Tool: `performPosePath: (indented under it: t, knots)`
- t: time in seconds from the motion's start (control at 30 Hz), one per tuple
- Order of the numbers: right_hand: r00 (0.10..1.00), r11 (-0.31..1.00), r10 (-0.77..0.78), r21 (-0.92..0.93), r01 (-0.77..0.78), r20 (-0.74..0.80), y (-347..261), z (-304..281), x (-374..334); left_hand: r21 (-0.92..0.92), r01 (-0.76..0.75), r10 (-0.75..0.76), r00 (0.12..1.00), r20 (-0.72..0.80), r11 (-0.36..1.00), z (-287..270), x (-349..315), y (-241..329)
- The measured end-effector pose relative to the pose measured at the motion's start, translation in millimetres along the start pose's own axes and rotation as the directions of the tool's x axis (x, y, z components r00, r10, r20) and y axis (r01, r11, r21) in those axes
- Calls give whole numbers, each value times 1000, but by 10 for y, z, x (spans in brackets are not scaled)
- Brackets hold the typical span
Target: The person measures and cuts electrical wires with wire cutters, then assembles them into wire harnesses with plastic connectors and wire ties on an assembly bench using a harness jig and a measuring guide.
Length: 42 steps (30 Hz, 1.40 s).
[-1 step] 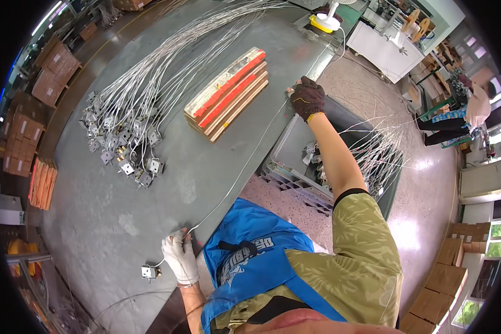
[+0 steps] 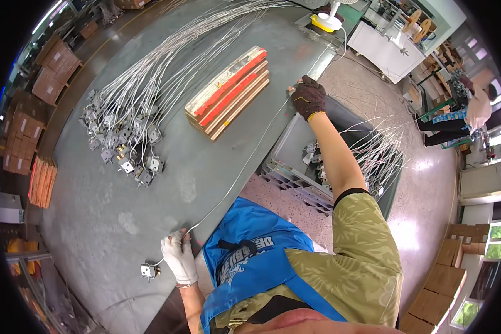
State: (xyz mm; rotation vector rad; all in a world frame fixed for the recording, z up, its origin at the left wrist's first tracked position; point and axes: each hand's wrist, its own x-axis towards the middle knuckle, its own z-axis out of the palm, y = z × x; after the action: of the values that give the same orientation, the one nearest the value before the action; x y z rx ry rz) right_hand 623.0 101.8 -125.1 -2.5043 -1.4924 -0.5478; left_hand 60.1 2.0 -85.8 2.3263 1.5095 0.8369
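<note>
My left hand [image 2: 179, 257], in a white glove, is closed on a thin white wire [image 2: 206, 216] near the table's front edge. A short length of that wire leads left to a small square metal switch-like part [image 2: 149, 270] on the grey table [image 2: 100, 222]. The wire stretches along the table edge to my right hand [image 2: 308, 98], in a dark brown glove, at the far right. Its fingers are curled shut on the wire, which continues beyond toward the table's far corner. At the left lies a heap of similar metal parts [image 2: 122, 133] with long white wires attached.
A stack of red-edged wooden boards [image 2: 228, 92] stands mid-table. Under my right arm is a grey crate [image 2: 292, 147] with more wired parts. A white and yellow fan [image 2: 325, 22] stands at the far corner. Another person [image 2: 476, 106] works at the right. Cardboard boxes [image 2: 55, 69] are stacked left.
</note>
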Motion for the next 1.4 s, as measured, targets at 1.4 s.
performPosePath:
  t: [1.4]
  knots:
    - [984,628,-163,777,44,76,-965,-769,-977,51,83,-82,997,-11,995,-107,-582,-72]
